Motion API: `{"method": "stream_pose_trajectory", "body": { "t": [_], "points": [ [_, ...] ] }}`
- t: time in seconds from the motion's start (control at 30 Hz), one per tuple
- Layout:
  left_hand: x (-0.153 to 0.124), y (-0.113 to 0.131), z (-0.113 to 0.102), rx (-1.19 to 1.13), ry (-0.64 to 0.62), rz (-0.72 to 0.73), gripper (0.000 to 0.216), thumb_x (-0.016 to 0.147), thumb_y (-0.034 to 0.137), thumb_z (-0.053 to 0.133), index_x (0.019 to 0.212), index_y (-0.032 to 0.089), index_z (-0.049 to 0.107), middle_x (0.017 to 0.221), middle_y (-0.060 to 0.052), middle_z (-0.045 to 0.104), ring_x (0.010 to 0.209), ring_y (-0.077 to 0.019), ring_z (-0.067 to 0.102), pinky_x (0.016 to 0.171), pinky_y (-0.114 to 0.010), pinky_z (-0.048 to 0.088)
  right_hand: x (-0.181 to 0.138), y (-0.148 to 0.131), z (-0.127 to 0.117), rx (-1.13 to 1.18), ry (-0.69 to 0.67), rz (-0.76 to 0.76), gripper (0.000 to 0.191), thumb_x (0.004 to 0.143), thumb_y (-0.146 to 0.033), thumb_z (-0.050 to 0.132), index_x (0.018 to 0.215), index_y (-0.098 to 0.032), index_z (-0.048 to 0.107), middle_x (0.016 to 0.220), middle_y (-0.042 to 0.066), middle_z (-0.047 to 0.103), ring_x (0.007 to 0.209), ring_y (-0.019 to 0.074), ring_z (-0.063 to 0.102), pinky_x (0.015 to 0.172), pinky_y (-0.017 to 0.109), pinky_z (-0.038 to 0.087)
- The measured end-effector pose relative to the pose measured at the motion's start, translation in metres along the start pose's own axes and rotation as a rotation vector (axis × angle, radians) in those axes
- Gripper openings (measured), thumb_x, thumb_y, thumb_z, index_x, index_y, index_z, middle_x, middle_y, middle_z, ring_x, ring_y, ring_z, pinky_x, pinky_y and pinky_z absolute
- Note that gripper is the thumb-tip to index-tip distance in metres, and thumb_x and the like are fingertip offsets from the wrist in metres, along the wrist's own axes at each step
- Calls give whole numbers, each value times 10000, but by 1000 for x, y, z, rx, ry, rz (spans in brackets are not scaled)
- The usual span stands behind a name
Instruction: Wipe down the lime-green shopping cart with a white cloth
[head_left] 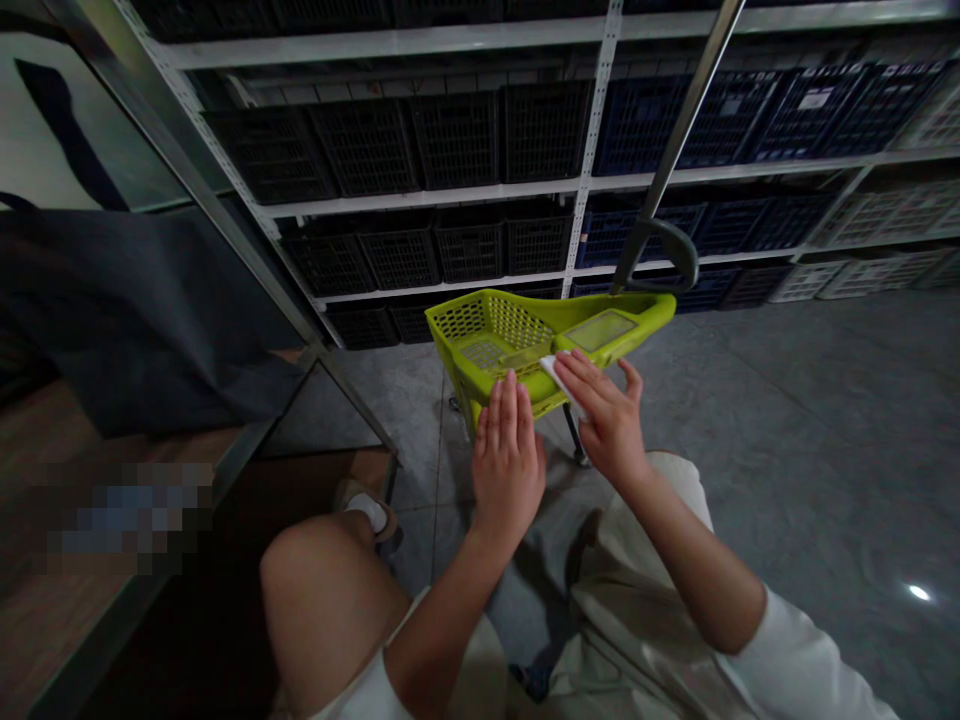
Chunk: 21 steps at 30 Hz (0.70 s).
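A: Status on the yellow-green perforated plastic trolley basket [495, 345]?

B: It stands on the grey tiled floor [787, 420], just in front of the metal shelving [450, 195] loaded with black and blue plastic crates [457, 135]. Its dark curved pull handle [671, 245] is up, at the far end.

A: Hands?

B: Left hand [508, 460] is flat, fingers straight and together, laid on the basket's near rim. It holds nothing and looks like it's bracing. Right hand [609, 415] pins a small white cloth [551, 368] against the near rim, just beside the left fingertips. The fingers are almost straight over the cloth and the thumb is out to the side.

A: Step?

B: My read is wiping the rim, with the near edge being worked.

A: What does the next stroke need?

B: Steady pressure along the rim toward the handle end, cloth kept flat. The left hand needs to hold firm, since the basket is on wheels and could roll. I can't tell how clean the inside is.
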<state>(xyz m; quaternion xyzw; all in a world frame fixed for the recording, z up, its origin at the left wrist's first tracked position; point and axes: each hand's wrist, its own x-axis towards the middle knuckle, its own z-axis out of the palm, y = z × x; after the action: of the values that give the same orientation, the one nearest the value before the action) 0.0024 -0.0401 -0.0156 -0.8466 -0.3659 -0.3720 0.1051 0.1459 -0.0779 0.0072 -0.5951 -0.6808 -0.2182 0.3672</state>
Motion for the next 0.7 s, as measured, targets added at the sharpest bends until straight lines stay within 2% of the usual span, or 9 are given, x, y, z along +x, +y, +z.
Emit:
{"method": "stream_pose_trajectory", "body": {
  "t": [0.07, 0.17, 0.27, 0.37, 0.47, 0.53, 0.6, 0.7],
  "points": [
    [0, 1, 1, 3, 8, -1, 716, 959, 176, 472, 1585, 69, 143, 1621, -211, 301, 1534, -286, 226, 1201, -489, 348, -1, -2, 0, 6, -1, 48, 815, 735, -34, 394, 1520, -255, 390, 1520, 64, 517, 1441, 214, 435, 1207, 477, 161],
    [0, 1, 2, 20, 16, -12, 715, 951, 181, 484, 1574, 38, 162, 1603, -226, 337, 1537, -290, 220, 1197, -497, 352, -4, -8, 1, 53, -38, -39, 799, 763, -48, 408, 1536, -239, 353, 1528, 77, 505, 1456, 205, 409, 1195, 457, 208],
    [0, 1, 0, 28, 5, -9, 706, 942, 167, 491, 1570, 45, 192, 1606, -215, 338, 1537, -282, 221, 1206, -475, 344, -6, -1, 1, 46, -52, -98, 799, 778, -41, 402, 1541, -268, 340, 1528, 61, 506, 1439, 202, 436, 1208, 474, 165],
    [0, 0, -2, 36, -14, 4, 702, 943, 163, 487, 1570, 46, 195, 1616, -211, 315, 1538, -282, 215, 1207, -468, 342, -6, 11, 2, -34, 9, 2, 824, 759, -29, 391, 1535, -303, 358, 1523, 38, 514, 1424, 217, 458, 1214, 505, 120],
    [0, 2, -1, 25, -16, 3, 705, 948, 172, 479, 1575, 51, 180, 1618, -209, 313, 1537, -287, 217, 1203, -477, 346, -8, 5, 5, -67, 98, 119, 830, 743, -34, 394, 1530, -296, 374, 1514, 45, 526, 1428, 231, 453, 1210, 511, 129],
    [-1, 3, 0, 6, 2, -3, 701, 950, 168, 460, 1580, 63, 170, 1615, -205, 323, 1534, -283, 229, 1204, -482, 344, -10, -8, 7, -28, 80, 93, 817, 756, -50, 403, 1542, -267, 354, 1516, 66, 521, 1433, 231, 446, 1206, 492, 162],
    [-1, 3, 1, -4, 19, -11, 690, 952, 154, 438, 1582, 70, 168, 1609, -203, 339, 1530, -277, 245, 1207, -484, 340, -10, -15, 8, 13, 26, 5, 799, 782, -72, 414, 1555, -251, 325, 1518, 78, 517, 1429, 226, 451, 1206, 476, 177],
    [0, 3, 0, 4, 12, -17, 682, 953, 150, 444, 1579, 77, 184, 1609, -199, 342, 1527, -274, 257, 1204, -475, 347, -9, -3, 6, -1, 4, -58, 790, 794, -68, 405, 1551, -283, 329, 1515, 56, 522, 1408, 217, 480, 1217, 487, 128]
  ]
}}
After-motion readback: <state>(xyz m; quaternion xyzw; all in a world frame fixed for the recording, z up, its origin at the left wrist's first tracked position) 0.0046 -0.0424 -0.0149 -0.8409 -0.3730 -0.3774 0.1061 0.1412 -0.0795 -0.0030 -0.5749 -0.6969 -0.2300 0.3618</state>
